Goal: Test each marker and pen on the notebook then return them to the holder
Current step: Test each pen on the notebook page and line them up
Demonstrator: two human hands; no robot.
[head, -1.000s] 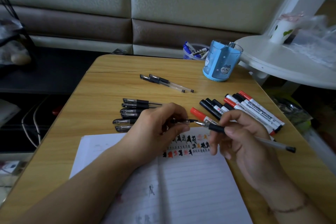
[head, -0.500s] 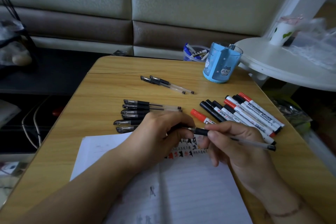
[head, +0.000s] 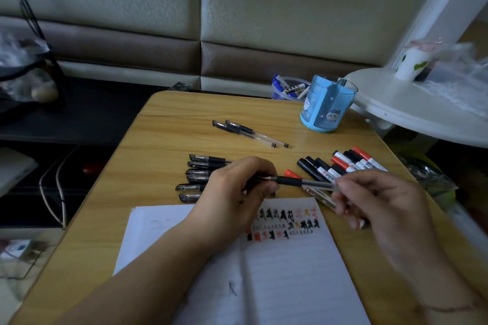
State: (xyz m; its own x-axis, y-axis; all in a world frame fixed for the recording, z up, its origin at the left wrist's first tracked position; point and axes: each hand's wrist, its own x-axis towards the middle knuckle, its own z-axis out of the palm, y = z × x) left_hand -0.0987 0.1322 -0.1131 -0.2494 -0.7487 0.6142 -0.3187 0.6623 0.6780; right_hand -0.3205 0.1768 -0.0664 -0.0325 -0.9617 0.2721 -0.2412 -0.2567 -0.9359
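Capping the black gel pen [head: 295, 181], pinched at its barrel by the right hand [head: 380, 200] above the notebook [head: 290, 272] while the cap is gripped in the left hand [head: 237, 192], could be spoiled by misalignment, the tip jabbing fingers or scattering the markers [head: 343, 166] across the desk [head: 171, 140].

I'm seeing a clear pen [head: 298, 182] with a black grip lying level above the open notebook [head: 277, 266]; capped markers [head: 343, 165] are lying far right, the blue holder [head: 327, 107] standing beyond.
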